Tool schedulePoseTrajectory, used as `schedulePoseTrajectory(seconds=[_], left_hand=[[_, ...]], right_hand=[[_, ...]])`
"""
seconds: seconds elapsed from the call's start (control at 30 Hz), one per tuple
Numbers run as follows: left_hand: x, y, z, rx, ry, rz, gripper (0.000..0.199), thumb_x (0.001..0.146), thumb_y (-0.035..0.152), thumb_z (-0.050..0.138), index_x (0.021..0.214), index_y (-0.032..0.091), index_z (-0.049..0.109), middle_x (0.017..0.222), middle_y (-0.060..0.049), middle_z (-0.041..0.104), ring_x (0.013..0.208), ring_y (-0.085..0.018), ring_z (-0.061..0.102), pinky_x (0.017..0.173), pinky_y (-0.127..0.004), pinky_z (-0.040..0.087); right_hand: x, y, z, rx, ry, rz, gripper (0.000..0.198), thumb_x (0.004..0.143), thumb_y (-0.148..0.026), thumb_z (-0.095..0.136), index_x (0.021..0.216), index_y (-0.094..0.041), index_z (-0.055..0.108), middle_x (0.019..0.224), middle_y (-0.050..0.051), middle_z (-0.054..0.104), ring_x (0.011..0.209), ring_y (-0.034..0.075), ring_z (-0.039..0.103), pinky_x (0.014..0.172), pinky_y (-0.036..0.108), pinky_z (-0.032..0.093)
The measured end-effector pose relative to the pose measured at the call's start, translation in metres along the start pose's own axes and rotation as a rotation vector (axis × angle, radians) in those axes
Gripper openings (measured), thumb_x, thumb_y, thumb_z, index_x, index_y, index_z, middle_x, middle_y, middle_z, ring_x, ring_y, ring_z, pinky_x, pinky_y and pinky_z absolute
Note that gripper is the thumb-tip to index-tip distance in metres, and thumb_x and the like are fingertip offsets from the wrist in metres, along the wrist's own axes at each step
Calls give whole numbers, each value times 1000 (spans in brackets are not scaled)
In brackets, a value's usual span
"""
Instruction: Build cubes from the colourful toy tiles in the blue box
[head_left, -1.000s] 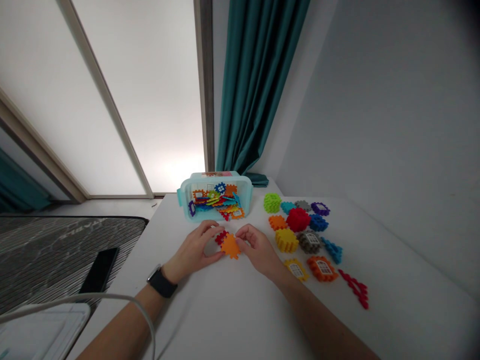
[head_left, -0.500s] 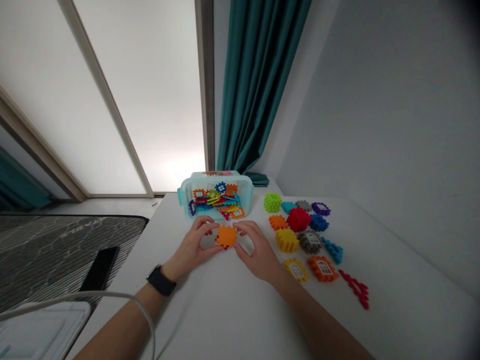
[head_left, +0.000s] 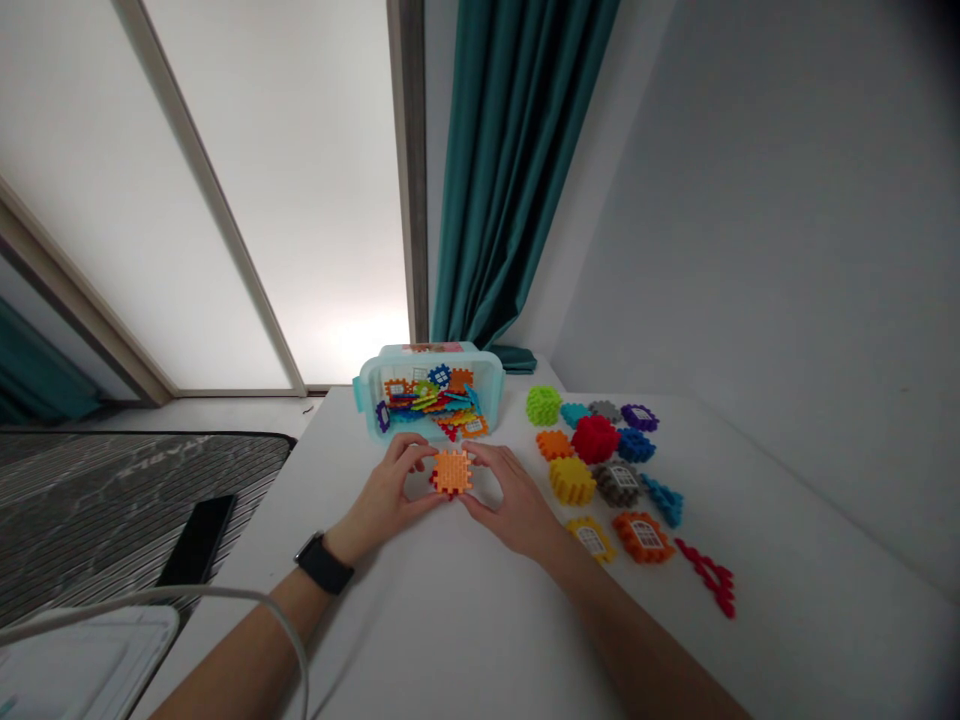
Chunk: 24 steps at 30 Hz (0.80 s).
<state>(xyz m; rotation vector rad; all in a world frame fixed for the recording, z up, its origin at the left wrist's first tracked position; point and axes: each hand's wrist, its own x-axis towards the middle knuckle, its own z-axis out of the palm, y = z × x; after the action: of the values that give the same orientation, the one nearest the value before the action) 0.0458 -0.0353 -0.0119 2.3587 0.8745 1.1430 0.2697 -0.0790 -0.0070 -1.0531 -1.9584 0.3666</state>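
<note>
An orange interlocking building tile (head_left: pixel 452 471) with notched edges is held up between my two hands, its ridged face towards me. My left hand (head_left: pixel 396 488) pinches the tile's left side between thumb and fingers. On the right side, my right hand (head_left: pixel 513 500) grips it the same way. Bits of red show at the tile's left and lower edges, from a piece mostly hidden behind it. Just beyond my hands stands a light blue plastic tub (head_left: pixel 491 385) holding several mixed tiles.
Several coloured pieces lie on the white table (head_left: pixel 442 620) to the right, among them a yellow block (head_left: pixel 572 481), a red block (head_left: pixel 595 439), a green ball-like piece (head_left: pixel 543 405) and a red strip (head_left: pixel 707 577). A pale cable (head_left: pixel 217 592) loops across my left forearm.
The orange tile showed a smooth face before; now its ridged face is towards me. My right thumb and fingers have shifted slightly left around it. The pieces on the table stay put.
</note>
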Motion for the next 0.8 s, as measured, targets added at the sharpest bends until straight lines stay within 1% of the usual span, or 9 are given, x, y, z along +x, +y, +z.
schedulePoseTrajectory(seconds=[0.13, 0.27, 0.43, 0.57, 0.73, 0.8], left_hand=[[1, 1, -2, 16, -38, 2, 54, 83, 34, 74, 132, 25, 51, 124, -11, 53, 104, -22, 60, 88, -39, 58], [1, 2, -3, 22, -59, 36, 54, 85, 32, 72, 134, 26, 51, 124, -11, 53, 111, -24, 59, 93, -40, 57], [1, 1, -2, 8, -31, 37, 50, 84, 33, 73, 130, 26, 55, 121, -11, 55, 109, -24, 61, 92, -41, 58], [1, 1, -2, 3, -22, 30, 49, 84, 32, 74, 129, 25, 55, 122, -11, 55, 106, -23, 61, 91, -41, 58], [3, 3, -3, 14, 10, 14, 45, 84, 34, 74, 124, 25, 57, 121, -11, 55, 103, -23, 62, 90, -41, 58], [5, 4, -4, 24, 17, 14, 43, 84, 35, 74, 123, 25, 59, 122, -10, 55, 103, -23, 62, 89, -41, 58]], right_hand=[[0, -2, 0, -7, -13, 9, 65, 82, -16, 67, 142, -29, 43, 130, 11, 60, 121, 29, 57, 104, 52, 47], [0, -2, 0, -2, -11, 16, 65, 82, -15, 66, 142, -28, 44, 129, 11, 61, 120, 29, 57, 103, 51, 48], [0, -1, 1, 9, -14, 33, 65, 82, -15, 66, 141, -29, 44, 129, 10, 60, 119, 28, 57, 103, 51, 48], [0, 0, 0, 13, -26, 41, 64, 82, -15, 65, 142, -29, 44, 129, 10, 60, 119, 28, 57, 103, 50, 47], [1, -1, -1, 19, -2, 53, 63, 82, -17, 65, 141, -29, 45, 126, 9, 62, 112, 27, 60, 99, 49, 50], [1, -1, -1, 11, 11, 49, 63, 83, -16, 64, 141, -30, 45, 126, 9, 62, 113, 27, 59, 99, 49, 50]])
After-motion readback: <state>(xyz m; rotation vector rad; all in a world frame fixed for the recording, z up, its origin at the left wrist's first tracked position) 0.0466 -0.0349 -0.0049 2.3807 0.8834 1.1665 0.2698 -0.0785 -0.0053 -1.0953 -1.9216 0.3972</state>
